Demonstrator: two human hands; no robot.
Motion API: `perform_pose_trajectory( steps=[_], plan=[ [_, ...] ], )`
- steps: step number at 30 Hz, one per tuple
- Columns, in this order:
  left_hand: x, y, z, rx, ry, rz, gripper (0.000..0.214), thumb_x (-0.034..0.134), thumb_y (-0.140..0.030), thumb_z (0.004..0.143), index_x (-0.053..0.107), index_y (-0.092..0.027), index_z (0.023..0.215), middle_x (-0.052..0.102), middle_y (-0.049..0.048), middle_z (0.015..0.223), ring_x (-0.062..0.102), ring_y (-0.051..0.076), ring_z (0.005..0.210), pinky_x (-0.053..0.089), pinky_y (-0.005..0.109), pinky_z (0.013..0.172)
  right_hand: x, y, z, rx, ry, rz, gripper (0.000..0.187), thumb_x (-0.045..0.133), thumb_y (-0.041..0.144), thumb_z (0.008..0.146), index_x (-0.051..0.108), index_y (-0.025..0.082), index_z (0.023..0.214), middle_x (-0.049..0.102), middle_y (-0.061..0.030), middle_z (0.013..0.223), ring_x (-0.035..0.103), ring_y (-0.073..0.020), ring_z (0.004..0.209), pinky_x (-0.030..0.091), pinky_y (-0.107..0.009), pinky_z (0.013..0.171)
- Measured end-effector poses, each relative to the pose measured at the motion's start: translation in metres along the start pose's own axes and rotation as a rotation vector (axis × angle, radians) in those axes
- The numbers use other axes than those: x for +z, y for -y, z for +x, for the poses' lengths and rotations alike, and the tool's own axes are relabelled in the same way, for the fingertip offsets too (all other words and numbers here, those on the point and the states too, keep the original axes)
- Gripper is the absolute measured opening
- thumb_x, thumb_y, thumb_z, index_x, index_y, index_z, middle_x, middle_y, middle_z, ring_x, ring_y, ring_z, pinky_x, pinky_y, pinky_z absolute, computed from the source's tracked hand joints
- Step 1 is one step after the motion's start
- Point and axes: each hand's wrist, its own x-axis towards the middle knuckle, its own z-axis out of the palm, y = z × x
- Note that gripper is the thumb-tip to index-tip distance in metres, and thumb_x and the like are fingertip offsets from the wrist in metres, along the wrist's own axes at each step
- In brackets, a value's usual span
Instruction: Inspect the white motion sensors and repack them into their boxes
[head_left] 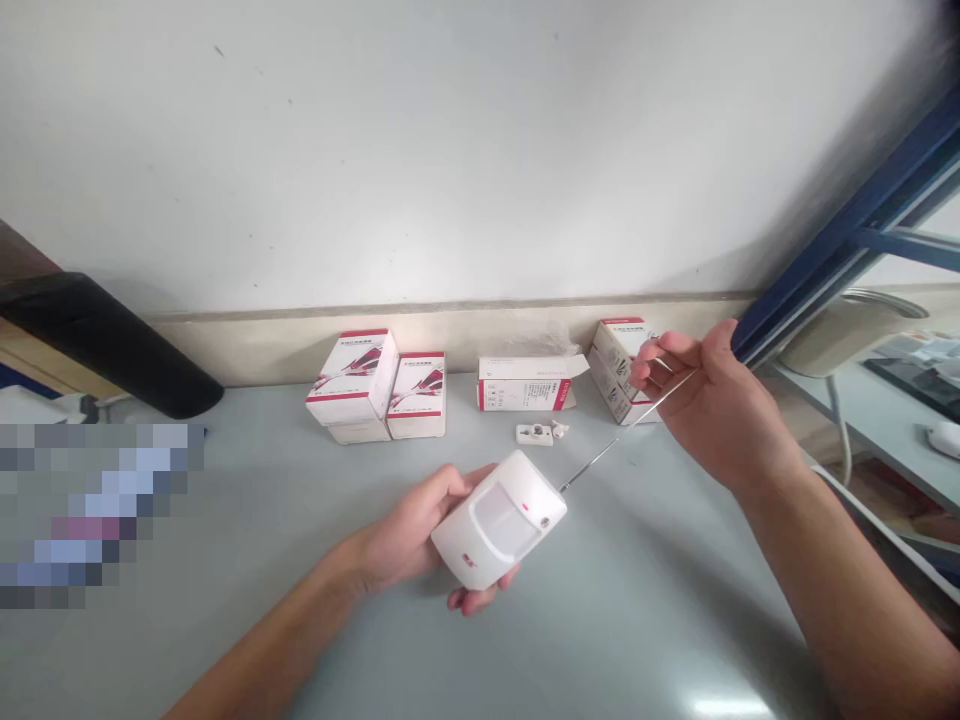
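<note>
Grey tabletop (637, 610) carries the cartons and loose parts; a black roll (112, 345) shows at the far left. Right hand (720, 420): raised at the right, fingers loosely curled, thumb set apart. Left hand (409, 530): near the centre, fingers wrapped around and beneath a white detector (487, 540), gripping it. Grouped cartons (375, 385) stand far left of centre. Stacked cartons (616, 375) stand at the far right, partly hidden by the right hand. Between them lies an open carton (529, 385), flap out at its right end, clear plastic (547, 340) behind it. The detector is held tilted above the tabletop, its window upward. A white bracket (534, 434) lies just near of the open carton, a smaller white piece (559, 429) beside it. A thin metal antenna (615, 440) slants from the detector to the right hand; whether those fingers pinch it cannot be determined. Progress, as judged: detector unpacked, antenna drawn out; full extension not verifiable. Bracket separate, apparently unfitted.
</note>
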Motion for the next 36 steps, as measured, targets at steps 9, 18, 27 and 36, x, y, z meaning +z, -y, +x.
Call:
perform_pose_trajectory(
  steps=[9, 18, 27, 36],
  plan=[
    [-0.012, -0.002, -0.001, -0.076, 0.061, 0.011, 0.053, 0.025, -0.052, 0.093, 0.062, -0.014, 0.095, 0.065, 0.0107, 0.077, 0.057, 0.021, 0.054, 0.036, 0.033, 0.054, -0.001, -0.003, -0.001, 0.004, 0.087, -0.062, 0.060, 0.049, 0.078, 0.099, 0.077, 0.025, 0.087, 0.070, -0.0060, 0.087, 0.063, -0.0202, 0.080, 0.056, -0.032, 0.076],
    [-0.021, 0.008, 0.003, 0.002, 0.076, -0.115, 0.044, 0.037, -0.048, 0.089, 0.061, -0.016, 0.105, 0.071, 0.0133, 0.082, 0.062, 0.026, 0.058, 0.038, 0.036, 0.062, -0.007, -0.008, 0.003, 0.073, 0.108, 0.032, 0.044, 0.063, 0.065, 0.100, 0.080, 0.028, 0.118, 0.065, -0.0024, 0.098, 0.049, -0.0127, 0.067, 0.050, -0.024, 0.059],
    [-0.020, 0.010, 0.007, 0.002, 0.076, -0.138, 0.043, 0.036, -0.044, 0.088, 0.059, -0.016, 0.110, 0.072, 0.0146, 0.086, 0.065, 0.029, 0.063, 0.037, 0.037, 0.065, -0.006, -0.010, 0.004, 0.197, 0.028, 0.282, 0.027, 0.092, 0.034, 0.080, 0.080, 0.025, 0.102, 0.063, 0.0019, 0.094, 0.054, -0.0074, 0.070, 0.052, -0.013, 0.056],
    [-0.021, 0.011, 0.006, 0.008, 0.082, -0.148, 0.045, 0.036, -0.046, 0.090, 0.057, -0.015, 0.115, 0.071, 0.0142, 0.087, 0.063, 0.027, 0.061, 0.036, 0.036, 0.064, 0.004, -0.007, 0.000, 0.095, -0.098, 0.174, 0.036, 0.095, 0.037, 0.077, 0.076, 0.025, 0.105, 0.065, 0.0020, 0.087, 0.051, -0.0085, 0.062, 0.049, -0.019, 0.051]
  ],
)
